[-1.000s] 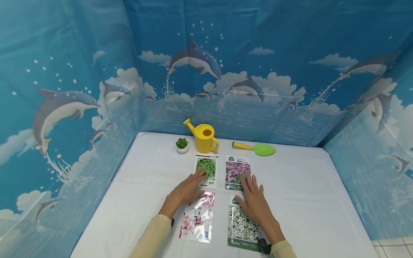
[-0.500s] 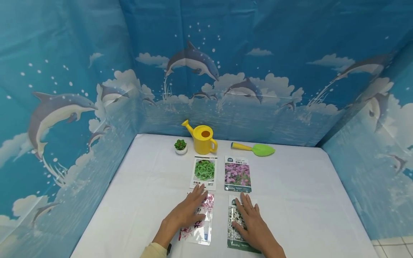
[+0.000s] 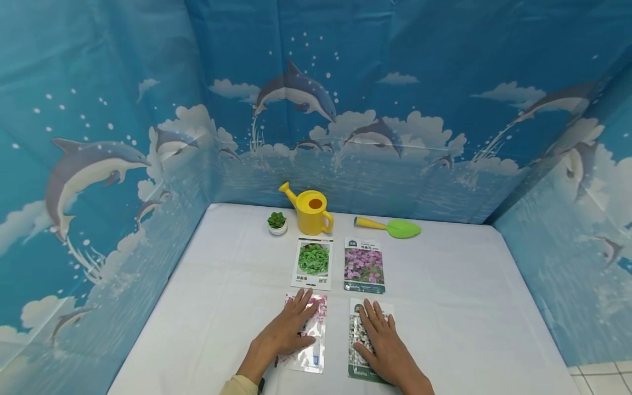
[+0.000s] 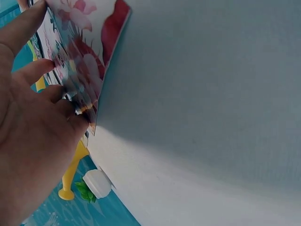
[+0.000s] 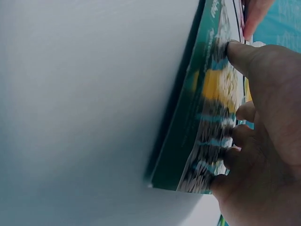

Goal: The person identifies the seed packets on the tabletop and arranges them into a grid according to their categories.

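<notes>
My left hand, fingers straight and spread, rests on a glossy pink-flower seed packet at the near left. In the left wrist view its fingertips touch the face of that packet. To the right, my right hand lies with extended fingers on a white-flower seed packet with a green bottom band. The right wrist view has the thumb and fingertips against this packet's printed face. Both hands hide part of the packet under them. Behind are a green-leaf packet and a purple-flower packet.
A yellow watering can stands at the back, with a small potted succulent to its left. Right of it lies a toy trowel with a green blade. Dolphin-print curtains border the white table.
Both hands have drawn back toward the near edge, off the two far packets and onto the two near ones. In the last half second they have barely moved.
</notes>
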Action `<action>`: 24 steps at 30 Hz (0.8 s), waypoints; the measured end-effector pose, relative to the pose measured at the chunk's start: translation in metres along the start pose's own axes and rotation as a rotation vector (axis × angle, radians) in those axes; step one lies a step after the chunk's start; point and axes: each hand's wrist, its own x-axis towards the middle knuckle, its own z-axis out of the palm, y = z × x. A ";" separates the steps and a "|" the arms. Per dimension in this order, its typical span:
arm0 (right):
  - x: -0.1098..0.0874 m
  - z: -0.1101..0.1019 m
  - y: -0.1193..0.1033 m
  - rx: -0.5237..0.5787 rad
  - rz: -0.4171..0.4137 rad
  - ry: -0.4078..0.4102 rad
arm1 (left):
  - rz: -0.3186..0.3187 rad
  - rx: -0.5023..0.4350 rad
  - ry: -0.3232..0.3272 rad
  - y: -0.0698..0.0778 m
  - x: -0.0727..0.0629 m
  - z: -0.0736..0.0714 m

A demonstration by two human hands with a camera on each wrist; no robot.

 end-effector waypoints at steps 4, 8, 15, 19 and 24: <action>0.001 0.000 -0.001 -0.007 -0.007 -0.003 | -0.004 -0.007 -0.003 -0.001 0.001 0.002; 0.002 -0.001 -0.003 -0.006 -0.007 0.000 | 0.000 0.007 -0.005 0.000 0.003 0.003; 0.005 0.002 -0.005 -0.004 -0.016 -0.015 | 0.004 0.017 -0.019 0.002 0.007 0.003; 0.007 0.003 -0.006 -0.008 -0.031 -0.025 | -0.003 0.016 -0.013 0.003 0.007 0.002; 0.006 0.001 -0.006 -0.001 -0.033 -0.038 | 0.000 0.015 -0.010 0.003 0.007 0.002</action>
